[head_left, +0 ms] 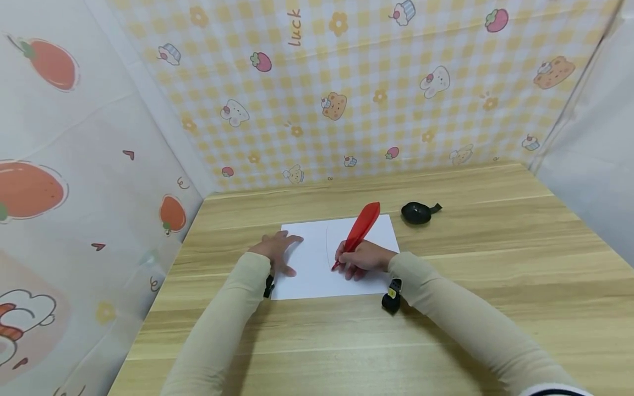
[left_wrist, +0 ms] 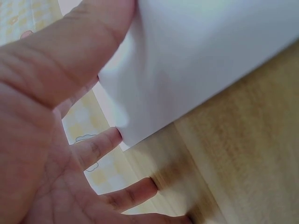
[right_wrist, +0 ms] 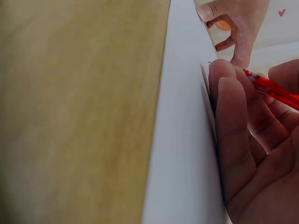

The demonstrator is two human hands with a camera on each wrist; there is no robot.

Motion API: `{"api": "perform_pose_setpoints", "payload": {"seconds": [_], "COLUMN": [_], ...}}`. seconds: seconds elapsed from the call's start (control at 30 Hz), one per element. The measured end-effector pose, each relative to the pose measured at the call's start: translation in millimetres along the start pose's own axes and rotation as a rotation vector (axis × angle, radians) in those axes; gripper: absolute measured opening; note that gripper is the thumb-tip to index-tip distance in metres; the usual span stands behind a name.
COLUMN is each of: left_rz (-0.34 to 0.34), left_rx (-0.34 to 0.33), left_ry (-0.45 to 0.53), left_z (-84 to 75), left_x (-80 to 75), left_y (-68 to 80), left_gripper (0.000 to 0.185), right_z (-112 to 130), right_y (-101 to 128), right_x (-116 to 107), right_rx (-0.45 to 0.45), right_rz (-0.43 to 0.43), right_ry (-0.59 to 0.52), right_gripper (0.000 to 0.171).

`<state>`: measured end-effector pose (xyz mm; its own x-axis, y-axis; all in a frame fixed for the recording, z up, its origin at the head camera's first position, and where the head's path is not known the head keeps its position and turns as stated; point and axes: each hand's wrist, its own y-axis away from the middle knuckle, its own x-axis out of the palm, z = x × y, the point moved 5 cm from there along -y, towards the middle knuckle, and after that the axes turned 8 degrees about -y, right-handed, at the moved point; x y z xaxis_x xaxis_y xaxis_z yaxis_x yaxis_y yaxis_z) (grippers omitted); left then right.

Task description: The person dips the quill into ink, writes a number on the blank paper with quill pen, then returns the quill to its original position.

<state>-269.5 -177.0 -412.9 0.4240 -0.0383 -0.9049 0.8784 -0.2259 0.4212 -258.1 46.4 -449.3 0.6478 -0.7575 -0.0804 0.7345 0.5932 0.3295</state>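
Observation:
A sheet of white paper [head_left: 307, 280] lies on the wooden table, with a thin curved line drawn down its middle. My right hand [head_left: 366, 257] grips a red feather pen [head_left: 364, 224], its tip at the lower end of that line. In the right wrist view the pen's red barrel [right_wrist: 275, 93] shows between thumb and fingers, and the other fingers rest on the paper. My left hand [head_left: 277, 250] rests over the paper's left edge with its fingers spread. The left wrist view shows its thumb on the sheet and some fingertips beyond the corner.
A black rounded object with a short tab [head_left: 416, 213] lies on the table [head_left: 495, 247] beyond the paper's right corner. A yellow checkered cloth [head_left: 307, 110] hangs behind the table, and a white printed cloth [head_left: 99, 165] hangs at the left.

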Motion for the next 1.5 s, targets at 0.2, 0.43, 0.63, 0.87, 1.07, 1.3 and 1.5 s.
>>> {"api": "perform_pose_setpoints", "payload": {"seconds": [0.2, 0.43, 0.63, 0.87, 1.07, 1.3, 1.5], "left_rz": [-0.006, -0.003, -0.001, 0.002, 0.003, -0.001, -0.008], "left_rx": [-0.001, -0.002, 0.004, 0.004, 0.006, 0.005, 0.006], "left_ry": [-0.002, -0.001, 0.001, -0.002, 0.013, 0.020, 0.022], "left_z": [-0.1, -0.8, -1.8, -1.8, -2.4, -2.2, -2.1], "left_x": [-2.4, -1.3, -2.6, -2.9, -2.0, 0.4, -1.0], "left_y": [2.1, 2.3, 3.9, 4.3, 4.0, 4.1, 4.5], "left_gripper": [0.091, 0.091, 0.090, 0.090, 0.090, 0.090, 0.090], "right_z": [1.7, 0.8, -0.8, -0.9, -2.4, -4.0, -1.9], "right_y": [4.0, 9.2, 10.1, 13.7, 17.4, 21.4, 22.5], "right_x": [1.4, 2.3, 3.4, 4.2, 4.3, 5.9, 5.3], "right_rx": [0.020, 0.027, 0.033, 0.037, 0.041, 0.051, 0.048], "right_rz": [0.021, 0.068, 0.096, 0.099, 0.103, 0.142, 0.188], "right_ry": [0.000, 0.021, 0.034, 0.043, 0.053, 0.050, 0.061], "right_gripper": [0.010, 0.010, 0.010, 0.009, 0.010, 0.009, 0.010]}}
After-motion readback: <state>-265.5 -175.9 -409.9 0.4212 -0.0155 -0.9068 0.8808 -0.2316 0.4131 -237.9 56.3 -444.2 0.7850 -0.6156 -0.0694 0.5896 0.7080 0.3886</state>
